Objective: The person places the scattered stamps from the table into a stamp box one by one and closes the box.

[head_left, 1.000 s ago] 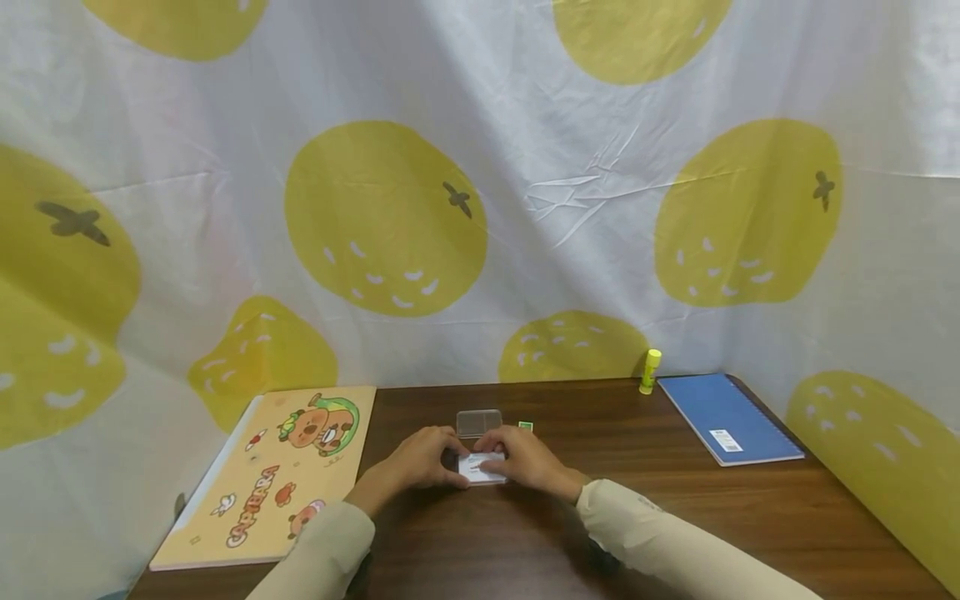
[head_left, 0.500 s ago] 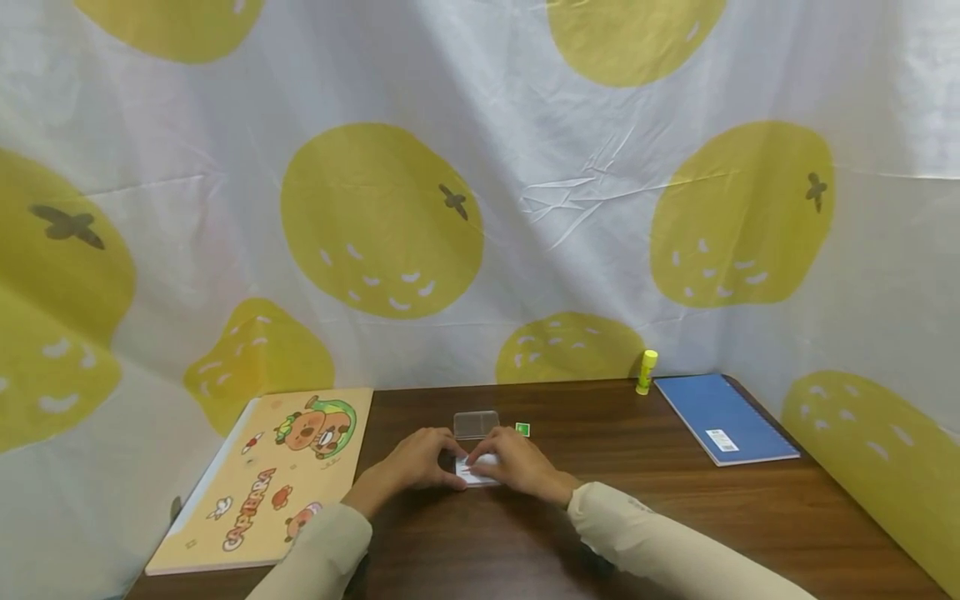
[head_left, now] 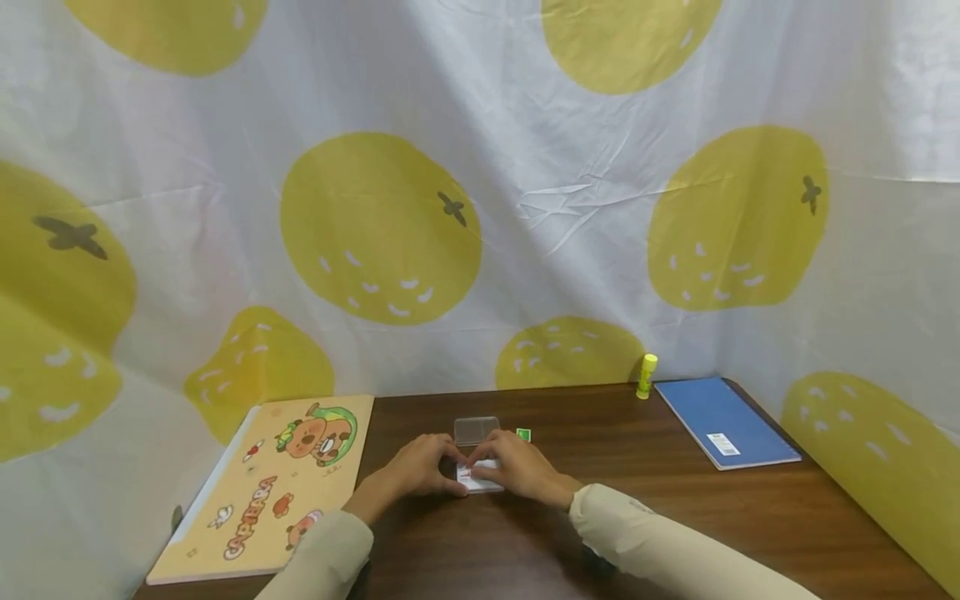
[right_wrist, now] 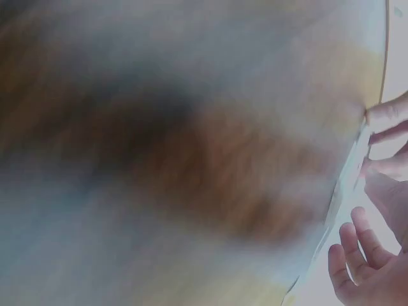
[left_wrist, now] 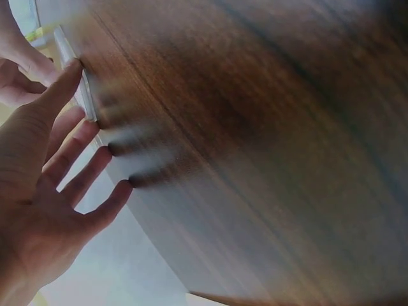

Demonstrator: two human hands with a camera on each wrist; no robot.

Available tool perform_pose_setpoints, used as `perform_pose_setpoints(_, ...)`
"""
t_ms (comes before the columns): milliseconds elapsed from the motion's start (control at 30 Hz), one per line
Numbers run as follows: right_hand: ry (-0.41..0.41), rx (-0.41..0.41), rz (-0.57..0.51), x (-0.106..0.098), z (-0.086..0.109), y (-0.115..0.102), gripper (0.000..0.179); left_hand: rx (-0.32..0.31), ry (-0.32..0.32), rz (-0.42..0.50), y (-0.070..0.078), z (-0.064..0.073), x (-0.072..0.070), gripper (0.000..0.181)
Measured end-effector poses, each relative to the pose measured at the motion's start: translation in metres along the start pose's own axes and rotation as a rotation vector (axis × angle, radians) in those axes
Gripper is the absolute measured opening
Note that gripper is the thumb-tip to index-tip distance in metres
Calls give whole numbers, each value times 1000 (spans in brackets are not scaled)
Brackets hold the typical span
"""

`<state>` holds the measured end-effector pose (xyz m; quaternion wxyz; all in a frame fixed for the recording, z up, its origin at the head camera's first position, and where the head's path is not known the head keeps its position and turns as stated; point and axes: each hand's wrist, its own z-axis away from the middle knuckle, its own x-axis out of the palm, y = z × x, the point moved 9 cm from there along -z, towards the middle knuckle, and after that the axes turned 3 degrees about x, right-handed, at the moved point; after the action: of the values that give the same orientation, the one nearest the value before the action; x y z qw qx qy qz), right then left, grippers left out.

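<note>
A small flat white pad (head_left: 487, 487), seemingly in a thin clear case, lies on the table between my hands. My left hand (head_left: 422, 463) holds its left end, thumb at the near edge and index finger at the far edge. In the left wrist view, the other fingers reach to the tabletop beside the slab (left_wrist: 89, 105). My right hand (head_left: 521, 467) is over the pad's right part, thumb and index finger close together on its top. A small red mark shows by those fingertips; whether they pinch or press is unclear. Just behind the pad is a clear plastic lid (head_left: 476, 430).
A small green-and-white square (head_left: 523, 434) lies behind my right hand. A yellow glue stick (head_left: 647, 377) stands at the back, near a blue notebook (head_left: 727, 423) on the right. At left lies a capybara-print folder (head_left: 277, 487). A lemon-print curtain (head_left: 562, 275) encloses the table.
My right thumb and index finger have shifted left over the pad, and the green square has come into fuller view. My left hand stays at the pad's left end.
</note>
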<state>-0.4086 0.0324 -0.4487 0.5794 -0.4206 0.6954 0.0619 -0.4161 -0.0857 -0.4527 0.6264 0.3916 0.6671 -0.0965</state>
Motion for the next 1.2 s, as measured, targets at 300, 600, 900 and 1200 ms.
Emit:
perform_pose_setpoints(300,13,22,-16,-21,3,20,16,-12,-1,0,-2,-1,2,42)
perform_pose_setpoints(600,31,67,1,-32,4,40,16,-9,2,1,-4,-1,3,43)
perform_pose_setpoints(900,42,128,50,-41,-4,63,20,-7,3,-17,-2,1,3,42)
perform_pose_setpoints(1200,-4,145,74,-45,-4,84,18,12,4,-42,0,1,3,41)
